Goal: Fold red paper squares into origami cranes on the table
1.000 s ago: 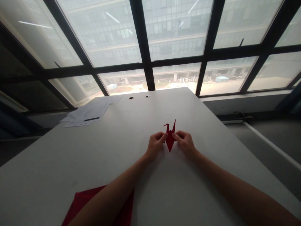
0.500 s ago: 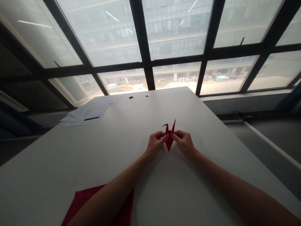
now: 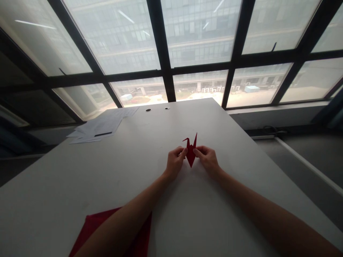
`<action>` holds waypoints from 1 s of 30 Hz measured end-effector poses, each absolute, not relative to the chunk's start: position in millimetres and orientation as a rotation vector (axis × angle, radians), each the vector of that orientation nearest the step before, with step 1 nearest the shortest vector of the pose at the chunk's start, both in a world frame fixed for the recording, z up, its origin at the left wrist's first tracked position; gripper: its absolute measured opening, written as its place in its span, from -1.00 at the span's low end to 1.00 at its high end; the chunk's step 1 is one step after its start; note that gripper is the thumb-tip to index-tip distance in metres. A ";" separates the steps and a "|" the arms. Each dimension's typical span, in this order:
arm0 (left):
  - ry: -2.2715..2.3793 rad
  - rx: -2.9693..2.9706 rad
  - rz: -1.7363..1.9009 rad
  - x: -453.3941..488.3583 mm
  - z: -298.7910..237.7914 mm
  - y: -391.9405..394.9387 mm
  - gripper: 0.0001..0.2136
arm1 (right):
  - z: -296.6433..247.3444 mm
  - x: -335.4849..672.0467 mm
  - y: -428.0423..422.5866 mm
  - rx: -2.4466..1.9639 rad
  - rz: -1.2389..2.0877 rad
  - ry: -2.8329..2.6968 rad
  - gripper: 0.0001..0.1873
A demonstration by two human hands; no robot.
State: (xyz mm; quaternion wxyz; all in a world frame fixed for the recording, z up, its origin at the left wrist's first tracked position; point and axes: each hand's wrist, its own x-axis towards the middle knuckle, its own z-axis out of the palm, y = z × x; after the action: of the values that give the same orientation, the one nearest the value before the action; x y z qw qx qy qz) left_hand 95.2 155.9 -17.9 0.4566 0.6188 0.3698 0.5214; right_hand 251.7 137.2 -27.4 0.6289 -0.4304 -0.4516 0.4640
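Observation:
Between my two hands is a red origami crane (image 3: 191,156), with its bent head up on the left and its pointed tail up on the right. Thumb and fingers of my left hand (image 3: 175,160) pinch its left edge. On the opposite edge, my right hand (image 3: 208,159) pinches it the same way. The crane's lower tip points toward me, and its folded body faces me. Under my left forearm lies a red sheet (image 3: 100,222), partly covered by the arm.
White papers (image 3: 99,125) with a dark strip (image 3: 103,134) on them lie at the table's far left. Two round holes (image 3: 148,110) sit near the far edge of the white table (image 3: 128,167). Tall windows with dark frames (image 3: 167,76) rise behind it.
The crane has shifted slightly up and left in view. My thumbs have slid outward from its middle to its side edges, so more of its body shows.

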 end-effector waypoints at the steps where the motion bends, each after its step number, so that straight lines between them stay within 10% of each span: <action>1: 0.905 1.519 1.287 96.0 -17.6 156.8 -0.69 | -28.5 252.0 138.4 -0.990 1.049 -1.028 -0.64; 30: 1.447 1.249 1.534 3.3 -6.1 156.9 -0.70 | -37.4 216.7 201.1 -1.263 0.637 -1.590 -0.88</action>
State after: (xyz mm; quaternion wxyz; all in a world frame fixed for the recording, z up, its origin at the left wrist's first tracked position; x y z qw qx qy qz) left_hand 3.3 156.9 -6.1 0.3384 0.4795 0.5556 0.5889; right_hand 216.7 201.1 -37.4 0.4855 -0.5189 -0.6531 0.2617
